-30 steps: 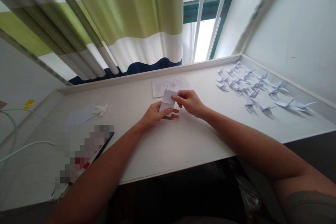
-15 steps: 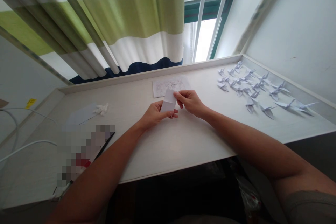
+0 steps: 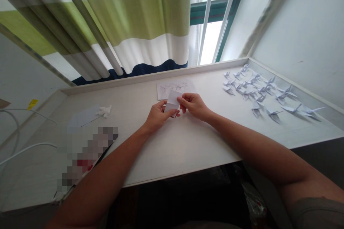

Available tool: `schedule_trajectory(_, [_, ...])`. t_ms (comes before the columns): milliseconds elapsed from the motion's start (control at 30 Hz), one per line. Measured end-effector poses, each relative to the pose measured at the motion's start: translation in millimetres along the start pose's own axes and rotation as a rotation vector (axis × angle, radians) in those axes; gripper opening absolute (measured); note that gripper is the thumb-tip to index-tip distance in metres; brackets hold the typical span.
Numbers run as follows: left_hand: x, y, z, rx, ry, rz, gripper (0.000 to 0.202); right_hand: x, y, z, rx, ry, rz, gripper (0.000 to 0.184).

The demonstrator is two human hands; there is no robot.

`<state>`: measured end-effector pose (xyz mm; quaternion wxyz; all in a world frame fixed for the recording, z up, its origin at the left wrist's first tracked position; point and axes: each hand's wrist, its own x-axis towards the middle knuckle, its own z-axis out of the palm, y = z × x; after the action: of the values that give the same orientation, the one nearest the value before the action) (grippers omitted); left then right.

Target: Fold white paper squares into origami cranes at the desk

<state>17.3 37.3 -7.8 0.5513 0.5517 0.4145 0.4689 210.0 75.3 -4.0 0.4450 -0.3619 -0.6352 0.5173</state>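
Between my two hands, above the middle of the white table (image 3: 185, 146), is a small folded piece of white paper (image 3: 172, 101) with a crease across it. My left hand (image 3: 161, 113) grips its lower left part, thumb on the front and fingers behind. My right hand (image 3: 192, 103) pinches its right edge between thumb and forefinger. Just behind the paper lies a printed sheet (image 3: 165, 87), partly covered by it. To the right, several folded white paper cranes (image 3: 274, 114) stand in a loose group.
At the left lie white paper sheets (image 3: 87, 114) and a crumpled white bit (image 3: 104, 111). A blurred-out flat object (image 3: 92, 154) sits beside my left forearm. White cables (image 3: 29, 146) run at the far left. A raised rim (image 3: 209, 67) edges the table below the curtain (image 3: 139, 18).
My left thumb has moved up a little across the paper, and the paper is tilted slightly more. My right hand keeps its pinch on the right edge. The camera view has shifted slightly.
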Motion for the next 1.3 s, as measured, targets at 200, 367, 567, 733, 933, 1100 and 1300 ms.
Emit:
schedule_trajectory(200, [3, -8, 1.0, 0.080, 0.155, 0.072, 0.042, 0, 6, 1, -0.112, 0.082, 0.029, 0.048])
schedule_trajectory(367, [7, -18, 8.7, 0.282, 0.189, 0.166, 0.033, -3, 5, 5, -0.334, 0.041, -0.037, 0.017])
schedule_trajectory(567, [2, -6, 15.2, 0.477, 0.182, 0.239, 0.037, -5, 1, 7, -0.308, 0.039, -0.112, 0.030])
schedule_trajectory(733, [-4, -3, 11.8, 0.373, 0.132, 0.209, 0.055, -3, 3, 0, -0.136, 0.017, -0.074, 0.043])
schedule_trajectory(933, [-3, -5, 1.6, 0.095, 0.115, 0.100, 0.061, 0, 5, -2, 0.038, 0.001, -0.023, 0.032])
schedule_trajectory(1100, [0, 0, -3.6, 0.057, 0.176, 0.088, 0.042, 0, 3, -2, 0.103, 0.042, 0.041, 0.022])
schedule_trajectory(1300, [-1, 4, -9.5, 0.010, 0.129, 0.051, 0.042, 2, -3, -10, 0.193, 0.058, 0.119, 0.036])
